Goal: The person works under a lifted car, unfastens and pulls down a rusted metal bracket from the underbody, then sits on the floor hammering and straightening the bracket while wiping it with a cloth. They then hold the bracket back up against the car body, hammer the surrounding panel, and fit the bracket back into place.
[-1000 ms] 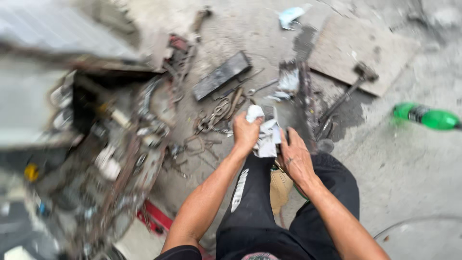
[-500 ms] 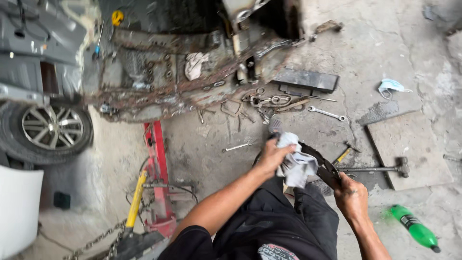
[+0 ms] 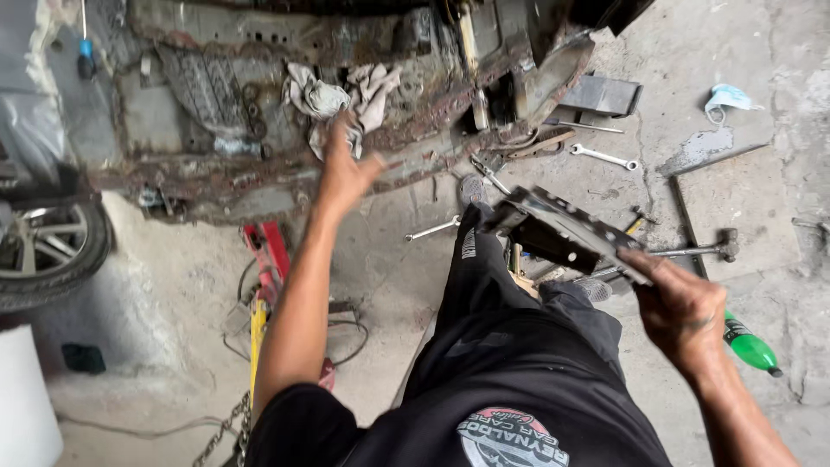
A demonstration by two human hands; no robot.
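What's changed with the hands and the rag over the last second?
The left hand moved from the lap out to the rusted car body, and the white rag now lies there, released. The right hand swung right and keeps hold of the flat metal part.

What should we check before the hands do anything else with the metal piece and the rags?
1. Right hand grips the dark metal bracket: ok, fingers wrap one end.
2. Left hand free: ok, open, reaching toward the grey rags.
3. Rags resting on the rusty car underside: ok, draped there.
4. Floor around the legs free of tools: not ok, wrenches, a hammer and a green bottle lie close.
5. Red jack steady: cannot tell.
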